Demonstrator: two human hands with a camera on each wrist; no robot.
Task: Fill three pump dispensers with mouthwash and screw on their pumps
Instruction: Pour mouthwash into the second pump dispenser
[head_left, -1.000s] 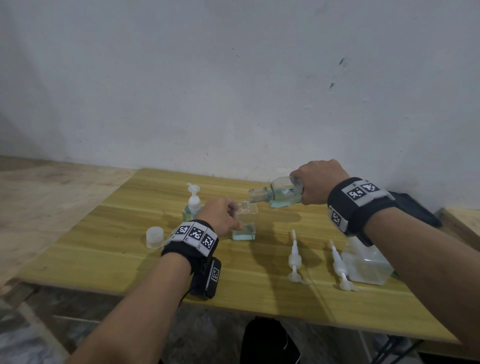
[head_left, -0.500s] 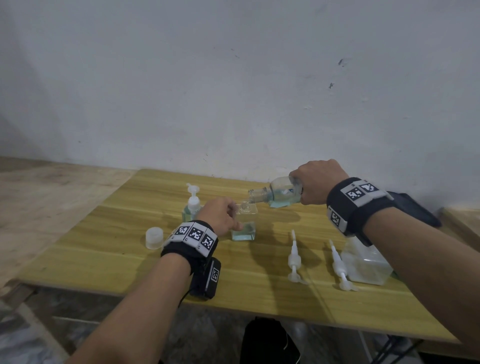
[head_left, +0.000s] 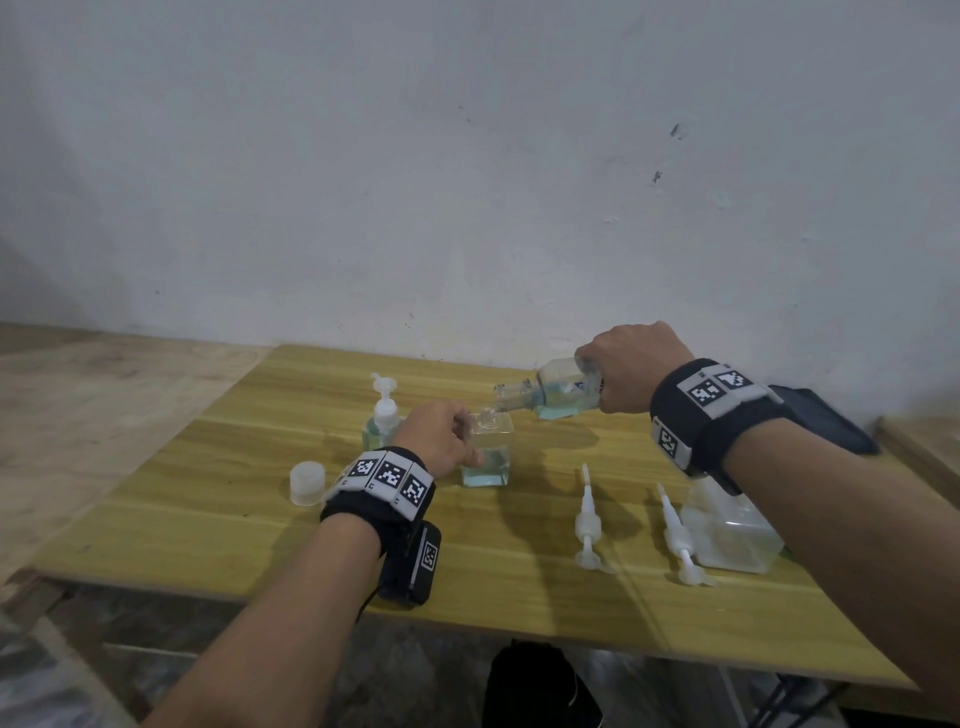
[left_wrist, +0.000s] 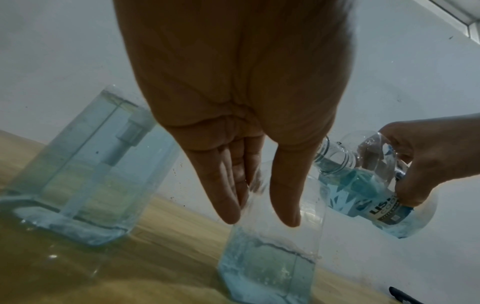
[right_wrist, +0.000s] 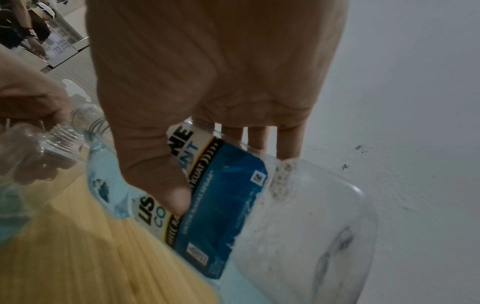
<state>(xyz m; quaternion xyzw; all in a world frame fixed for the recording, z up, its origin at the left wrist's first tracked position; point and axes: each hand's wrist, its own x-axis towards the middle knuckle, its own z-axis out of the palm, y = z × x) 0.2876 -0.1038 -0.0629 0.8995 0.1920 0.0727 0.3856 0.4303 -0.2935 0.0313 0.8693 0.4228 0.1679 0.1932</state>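
At the left of the wooden table (head_left: 171, 525), a translucent cap (head_left: 307, 483) stands upright on its own. Just right of it and farther back stands a capped dispenser (head_left: 382, 426), its pump screwed on and its body filled with pale blue liquid; the left wrist view shows the pump tube running down inside it.

The left hand (head_left: 439, 439) grasps the open dispenser (head_left: 487, 452) that stands near the table centre. In the left wrist view, the fingers (left_wrist: 223, 197) and thumb lie along opposite sides of its upper body. The hand steadies the container upright. Blue liquid fills roughly the lower third of this dispenser, and its neck is uncapped.

Above and to the right, the mouthwash bottle (head_left: 556, 392) is tilted nearly horizontal, with its open mouth directly over the dispenser neck. The right hand (head_left: 636, 371) grips the bottle around its labelled midsection: the right wrist view shows the thumb pressed across the label front and the fingers wrapped behind. Blue liquid lies along the lower side of the bottle towards its neck. A stream between the two openings cannot be made out.

On the table in front of the pour lie two loose pumps. The first pump (head_left: 587, 522) and the second pump (head_left: 678, 538) rest on their sides, side by side but apart. Touching or just beside the second pump, an empty dispenser (head_left: 727, 535) sits partly hidden under the right forearm.
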